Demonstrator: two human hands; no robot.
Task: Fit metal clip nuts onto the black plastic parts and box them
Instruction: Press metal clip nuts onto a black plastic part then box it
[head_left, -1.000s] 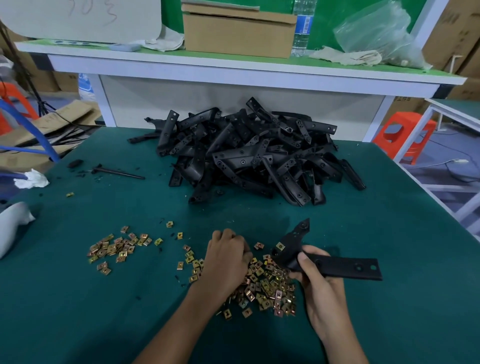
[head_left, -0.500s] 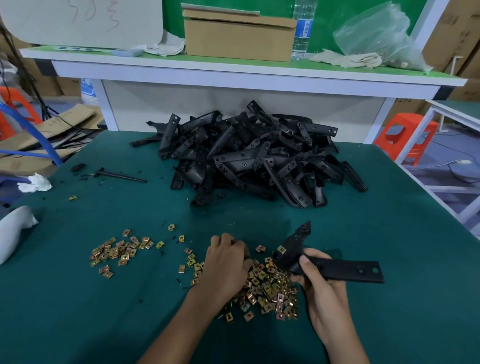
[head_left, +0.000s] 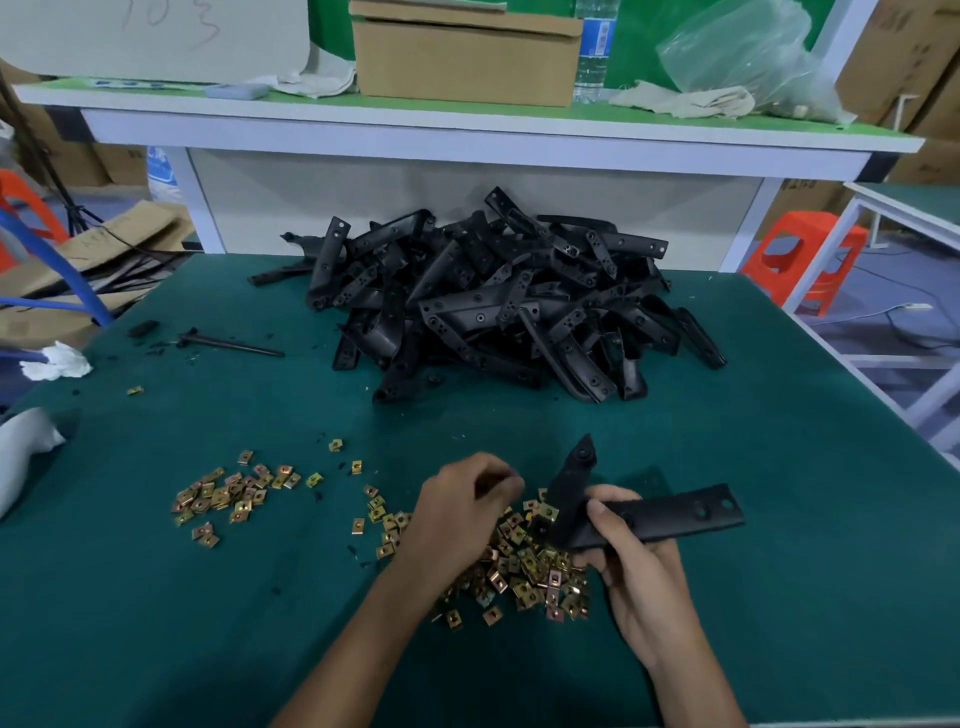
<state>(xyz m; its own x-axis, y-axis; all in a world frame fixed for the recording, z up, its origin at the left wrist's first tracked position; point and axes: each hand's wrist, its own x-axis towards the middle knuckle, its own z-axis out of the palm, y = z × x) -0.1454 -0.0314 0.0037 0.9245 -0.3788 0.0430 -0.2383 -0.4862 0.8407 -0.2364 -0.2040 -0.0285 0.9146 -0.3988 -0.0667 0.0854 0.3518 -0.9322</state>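
Two hands near bench's front edge: right hand grips bent black plastic bracket; left hand curls over brass-coloured clip-nut heap, hold unclear. Risk: small nut slips, scatters.

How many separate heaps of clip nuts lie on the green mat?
2: a small heap at left, and a bigger heap nearer the front, partly hidden under the left hand. A few strays lie scattered around them.

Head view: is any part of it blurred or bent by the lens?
In the head view the left hand has motion-blurred fingertips; the right hand and its black plastic part look sharp; the white shelf edge bows slightly from wide-angle distortion.
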